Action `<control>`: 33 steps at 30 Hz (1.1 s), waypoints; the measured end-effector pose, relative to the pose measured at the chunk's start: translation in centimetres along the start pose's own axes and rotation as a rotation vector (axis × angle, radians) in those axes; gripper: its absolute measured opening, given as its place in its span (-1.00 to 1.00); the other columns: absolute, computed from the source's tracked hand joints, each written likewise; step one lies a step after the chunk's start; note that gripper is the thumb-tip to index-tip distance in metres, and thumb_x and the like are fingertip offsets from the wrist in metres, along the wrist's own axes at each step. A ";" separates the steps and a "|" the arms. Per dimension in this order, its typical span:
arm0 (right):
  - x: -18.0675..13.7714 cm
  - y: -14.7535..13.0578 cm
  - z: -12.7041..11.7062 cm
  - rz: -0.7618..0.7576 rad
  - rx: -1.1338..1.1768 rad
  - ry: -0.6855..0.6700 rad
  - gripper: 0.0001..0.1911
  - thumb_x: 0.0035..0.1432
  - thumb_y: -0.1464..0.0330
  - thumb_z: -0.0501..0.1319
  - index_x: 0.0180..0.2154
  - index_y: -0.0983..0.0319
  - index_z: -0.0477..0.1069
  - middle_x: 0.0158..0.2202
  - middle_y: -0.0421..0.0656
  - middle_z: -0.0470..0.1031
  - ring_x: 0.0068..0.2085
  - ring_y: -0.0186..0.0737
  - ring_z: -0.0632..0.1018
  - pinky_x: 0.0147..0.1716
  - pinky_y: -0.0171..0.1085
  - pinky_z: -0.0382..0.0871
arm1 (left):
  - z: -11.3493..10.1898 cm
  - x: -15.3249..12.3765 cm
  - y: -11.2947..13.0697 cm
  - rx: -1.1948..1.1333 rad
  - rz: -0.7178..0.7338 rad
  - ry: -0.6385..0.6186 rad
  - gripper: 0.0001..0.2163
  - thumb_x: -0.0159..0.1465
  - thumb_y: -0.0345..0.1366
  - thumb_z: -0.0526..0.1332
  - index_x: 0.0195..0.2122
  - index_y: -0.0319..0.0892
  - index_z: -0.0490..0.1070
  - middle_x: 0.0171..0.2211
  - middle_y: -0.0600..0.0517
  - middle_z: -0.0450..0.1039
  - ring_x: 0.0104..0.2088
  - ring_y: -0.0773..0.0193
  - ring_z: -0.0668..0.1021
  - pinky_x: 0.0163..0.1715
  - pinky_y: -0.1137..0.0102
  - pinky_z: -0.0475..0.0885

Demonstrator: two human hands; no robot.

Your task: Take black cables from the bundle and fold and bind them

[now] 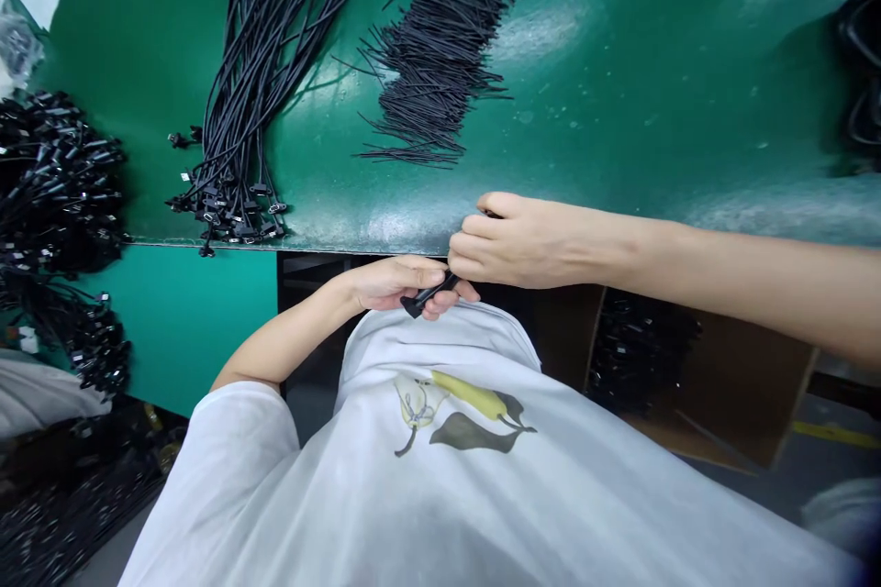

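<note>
My left hand (399, 282) is curled shut around a short black cable piece (428, 295) just below the table's front edge, close to my white shirt. My right hand (513, 241) meets it from the right, fingers pinched together on the upper end of the same black piece. Both hands touch each other at the edge of the green table (619, 110). How the piece ends inside my fists is hidden.
A bundle of long black cables with connectors (240, 110) lies at the table's left. A heap of short black ties (440, 55) sits behind my hands. More cable piles (55, 193) fill the far left. A brown cardboard box (688, 367) with black parts stands under the table.
</note>
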State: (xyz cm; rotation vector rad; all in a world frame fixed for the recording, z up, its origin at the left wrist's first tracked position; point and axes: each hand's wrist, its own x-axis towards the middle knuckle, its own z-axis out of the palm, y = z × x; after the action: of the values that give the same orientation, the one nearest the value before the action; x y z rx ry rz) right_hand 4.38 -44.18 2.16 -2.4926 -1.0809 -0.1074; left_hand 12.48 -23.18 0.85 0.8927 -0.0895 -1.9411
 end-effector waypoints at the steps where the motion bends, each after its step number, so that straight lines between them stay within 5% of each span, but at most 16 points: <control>1: 0.0 0.2 0.0 0.008 0.062 0.011 -0.62 0.43 0.36 -0.14 -0.44 0.17 0.25 -0.52 -0.17 0.22 -0.45 -0.24 0.21 -0.42 -0.19 0.00 | 0.0 0.2 -0.1 -0.046 -0.005 -0.012 -0.58 0.06 -0.04 0.45 -0.21 -0.30 0.57 -0.51 0.08 0.26 -0.50 0.42 0.32 -0.48 0.44 0.26; 5: -0.3 0.9 0.8 -0.001 0.214 0.084 -0.63 0.43 0.34 -0.11 -0.45 0.17 0.24 -0.52 -0.19 0.23 -0.47 -0.24 0.17 -0.42 -0.19 -0.04 | 0.1 0.9 -0.9 -0.175 -0.012 -0.024 -0.66 0.09 -0.10 0.44 -0.32 -0.31 0.52 -0.52 0.11 0.16 -0.52 0.42 0.27 -0.51 0.44 0.23; 9: -0.8 1.1 1.8 -0.069 0.070 0.093 -0.66 0.40 0.43 -0.09 -0.43 0.17 0.27 -0.48 -0.19 0.29 -0.43 -0.23 0.21 -0.38 -0.19 0.04 | 0.5 1.3 -1.6 -0.177 0.006 0.022 -0.65 0.09 -0.10 0.44 -0.33 -0.31 0.45 -0.50 0.09 0.21 -0.48 0.39 0.33 -0.44 0.42 0.28; 13: -0.7 1.7 2.3 -0.026 -0.131 0.091 -0.66 0.40 0.45 -0.09 -0.39 0.17 0.32 -0.47 -0.19 0.33 -0.40 -0.23 0.28 -0.26 -0.20 0.18 | 1.1 1.3 -1.6 -0.036 0.146 0.258 -0.57 0.09 0.03 0.40 -0.38 -0.28 0.36 -0.55 0.14 0.17 -0.54 0.46 0.23 -0.51 0.46 0.15; 17: 0.0 3.2 1.4 0.029 -0.131 0.157 -0.60 0.46 0.18 -0.11 -0.22 0.20 0.40 -0.28 -0.12 0.47 -0.24 -0.17 0.44 -0.01 -0.09 0.26 | 0.6 0.8 -0.8 0.222 0.384 0.473 -0.57 0.21 0.09 0.27 -0.36 -0.25 0.36 -0.55 0.13 0.22 -0.53 0.44 0.27 -0.48 0.45 0.17; 19: 0.1 4.5 0.8 0.125 -0.035 0.227 -0.54 0.43 0.06 -0.11 -0.09 0.21 0.40 -0.09 -0.05 0.48 -0.06 -0.10 0.47 0.05 -0.06 0.28 | 0.0 0.4 -0.3 0.267 0.468 0.540 -0.62 0.27 0.04 0.23 -0.33 -0.25 0.37 -0.53 0.12 0.25 -0.51 0.43 0.31 -0.45 0.45 0.21; 21: 0.0 6.2 0.4 0.375 0.042 0.315 -0.57 0.42 0.07 -0.07 -0.02 0.20 0.38 -0.02 -0.02 0.45 0.03 -0.06 0.46 0.01 -0.07 0.32 | -0.6 -0.1 0.2 0.222 0.517 0.595 -0.65 0.27 0.00 0.25 -0.33 -0.24 0.36 -0.52 0.13 0.26 -0.50 0.43 0.31 -0.45 0.46 0.23; 25: -0.6 10.9 1.4 0.901 -0.024 0.379 -0.71 0.35 0.16 0.08 -0.12 0.22 0.39 -0.14 0.01 0.46 -0.16 -0.03 0.49 -0.19 -0.11 0.35 | -0.7 -0.4 1.2 0.058 0.573 0.598 -0.64 0.19 -0.01 0.33 -0.37 -0.24 0.35 -0.54 0.14 0.21 -0.53 0.45 0.28 -0.51 0.49 0.23; 29: -1.7 12.9 2.2 0.985 -0.074 0.252 -0.86 0.26 0.26 0.16 -0.31 0.19 0.37 -0.29 -0.04 0.45 -0.30 -0.06 0.45 -0.31 -0.14 0.29 | -0.4 -0.4 1.7 -0.017 0.618 0.586 -0.64 0.15 -0.03 0.38 -0.40 -0.25 0.36 -0.57 0.16 0.16 -0.55 0.48 0.23 -0.55 0.52 0.18; 33: -3.1 9.4 1.4 1.016 0.057 0.341 -0.89 0.23 0.29 0.19 -0.34 0.16 0.33 -0.43 -0.13 0.43 -0.42 -0.17 0.41 -0.38 -0.19 0.24 | -0.3 -0.5 1.5 -0.070 0.663 0.550 -0.65 0.16 -0.05 0.38 -0.36 -0.27 0.41 -0.56 0.15 0.15 -0.55 0.49 0.21 -0.56 0.53 0.15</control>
State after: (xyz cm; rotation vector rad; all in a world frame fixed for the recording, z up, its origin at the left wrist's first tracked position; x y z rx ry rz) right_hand 8.78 -51.44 -3.12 -2.5296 0.3541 -0.1780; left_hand 13.88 -23.46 1.56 1.1441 0.0089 -1.0459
